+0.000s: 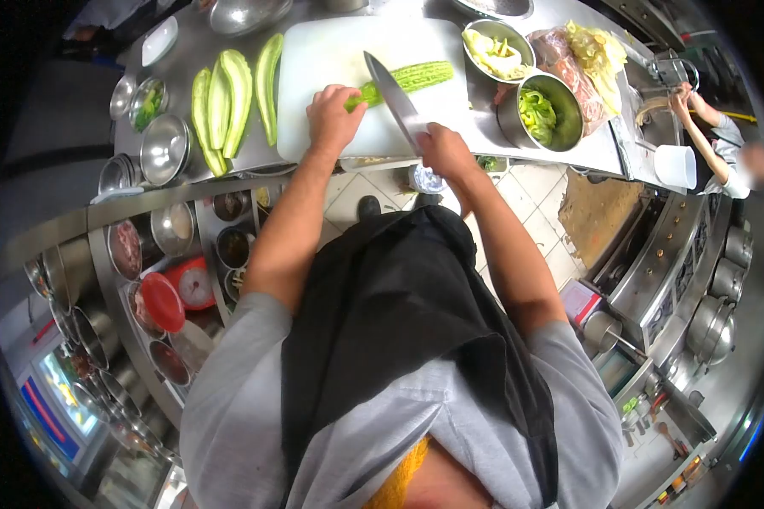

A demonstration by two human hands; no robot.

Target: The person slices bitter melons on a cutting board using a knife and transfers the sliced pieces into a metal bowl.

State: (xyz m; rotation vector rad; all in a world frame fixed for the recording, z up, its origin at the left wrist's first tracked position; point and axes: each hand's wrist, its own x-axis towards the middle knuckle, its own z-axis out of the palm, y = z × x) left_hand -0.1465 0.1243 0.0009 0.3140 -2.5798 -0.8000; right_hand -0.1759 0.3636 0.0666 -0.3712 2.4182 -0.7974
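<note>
A bitter melon [426,76] with a bumpy green skin lies across the white cutting board [314,53]. My left hand [335,117] is closed on its left end, fingers curled over it. In my right hand [446,153] is the handle of a kitchen knife [394,97], its broad blade angled up and left across the melon. Whether the edge has cut in cannot be made out. Left of the board lie several long bitter melon halves [235,93], some with pale hollowed insides showing.
Right of the board stand a steel pot [560,102] of green slices and a bowl [475,64] of pale pieces. A bag of leafy vegetables [598,64] lies behind them. Steel bowls [165,148] sit at left. Another person [726,148] works at the far right.
</note>
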